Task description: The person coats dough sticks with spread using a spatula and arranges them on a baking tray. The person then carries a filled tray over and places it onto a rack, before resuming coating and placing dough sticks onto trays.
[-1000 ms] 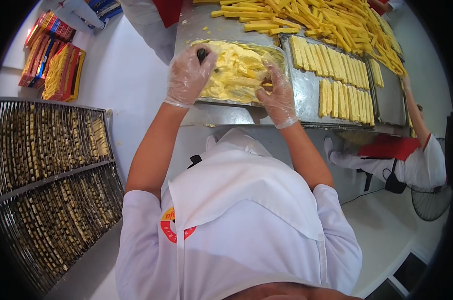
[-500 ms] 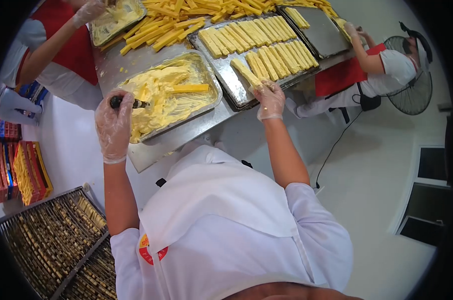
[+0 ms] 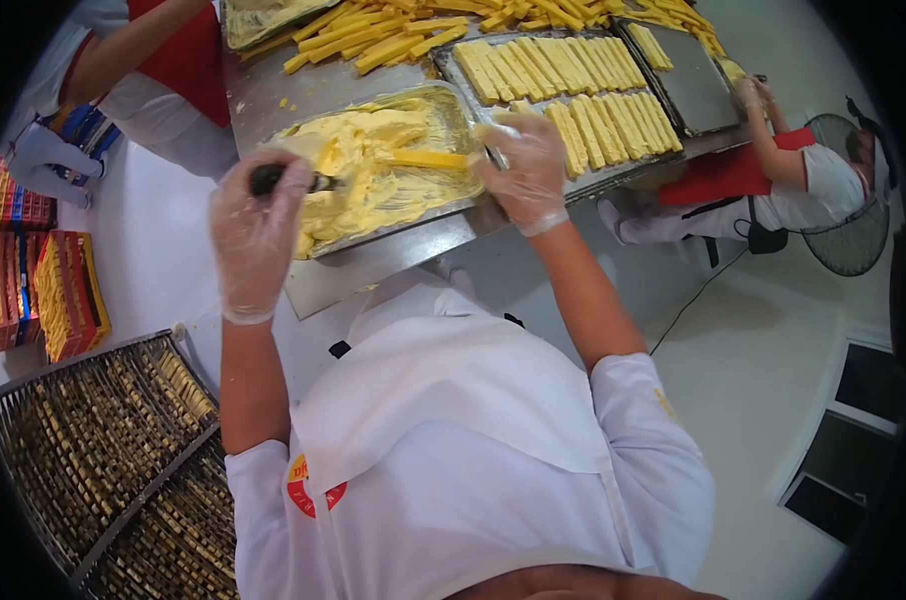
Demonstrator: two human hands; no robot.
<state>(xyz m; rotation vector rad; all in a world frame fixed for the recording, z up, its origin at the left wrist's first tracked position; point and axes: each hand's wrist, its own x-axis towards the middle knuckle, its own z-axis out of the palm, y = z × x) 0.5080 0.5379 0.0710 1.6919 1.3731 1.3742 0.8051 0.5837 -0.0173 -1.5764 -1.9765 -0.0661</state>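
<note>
My left hand (image 3: 258, 225), in a clear glove, is closed round a tool's black handle (image 3: 266, 180) at the left side of a metal tray (image 3: 453, 208). Pale yellow cream (image 3: 358, 150) is spread in that tray, and one yellow stick (image 3: 428, 159) lies on it. Over the tray's right edge is my right hand (image 3: 526, 170), gloved, its fingers apart and nothing seen in them. Just right of it, rows of coated sticks (image 3: 613, 130) lie on a dark-edged tray (image 3: 493, 115).
Yellow sticks (image 3: 393, 40) are piled at the back. A co-worker (image 3: 178, 80) stands at the left; another (image 3: 783, 165) is at the right, hands at a dark tray (image 3: 688, 85). A loaded rack (image 3: 103, 450) and stacked crates (image 3: 68, 295) stand at the left.
The coated stick that my right hand held over the dark-edged tray is out of that hand. My right hand has moved back toward the cream tray. The whole view has shifted.
</note>
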